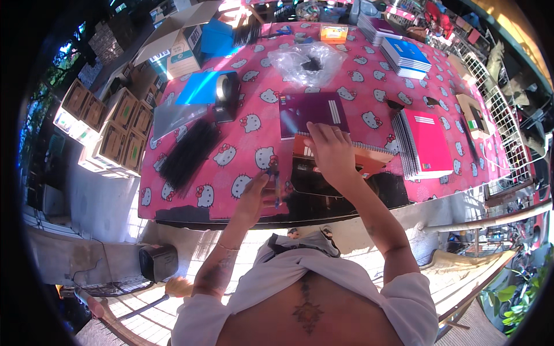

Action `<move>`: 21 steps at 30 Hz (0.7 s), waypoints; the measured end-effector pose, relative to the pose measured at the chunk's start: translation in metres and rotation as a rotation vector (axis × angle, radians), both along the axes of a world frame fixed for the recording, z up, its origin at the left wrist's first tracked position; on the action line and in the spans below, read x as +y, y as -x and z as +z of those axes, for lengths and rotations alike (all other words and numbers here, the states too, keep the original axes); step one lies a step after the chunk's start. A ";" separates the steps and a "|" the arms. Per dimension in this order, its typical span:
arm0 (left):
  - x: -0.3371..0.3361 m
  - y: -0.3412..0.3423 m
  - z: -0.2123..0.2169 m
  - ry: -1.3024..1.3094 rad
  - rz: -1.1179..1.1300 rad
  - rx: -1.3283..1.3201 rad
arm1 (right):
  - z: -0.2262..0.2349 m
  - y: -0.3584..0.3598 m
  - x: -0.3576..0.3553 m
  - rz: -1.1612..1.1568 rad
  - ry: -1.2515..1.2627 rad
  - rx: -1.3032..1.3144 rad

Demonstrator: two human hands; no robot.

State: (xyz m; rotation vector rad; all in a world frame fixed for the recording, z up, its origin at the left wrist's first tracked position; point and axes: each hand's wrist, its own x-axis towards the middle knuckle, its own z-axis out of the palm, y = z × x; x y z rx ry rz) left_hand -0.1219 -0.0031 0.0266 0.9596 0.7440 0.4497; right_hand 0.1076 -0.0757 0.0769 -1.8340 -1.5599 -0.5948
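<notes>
1 left hand (254,197) loosely holding pen (277,187), right hand (333,153) over orange notebook (372,158), grip unclear, purple notebook (309,108) beyond

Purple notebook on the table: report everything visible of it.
The purple notebook lies closed on the pink patterned table cover. Its smooth, slightly glossy-looking cover bears white bars toward the right, a small coloured patch at upper left and a streak of light. Fingers of the right hand overlap its near edge; whether they press on it is unclear.
</notes>
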 end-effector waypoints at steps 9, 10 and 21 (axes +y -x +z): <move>0.006 -0.047 0.031 0.074 -0.060 -0.136 | 0.002 -0.002 0.013 0.030 0.137 0.224; 0.008 -0.050 0.034 0.086 -0.067 -0.139 | 0.000 -0.004 0.012 0.039 0.140 0.271; 0.020 -0.052 0.042 -1.070 -0.055 0.382 | -0.005 -0.004 0.011 0.053 0.128 0.312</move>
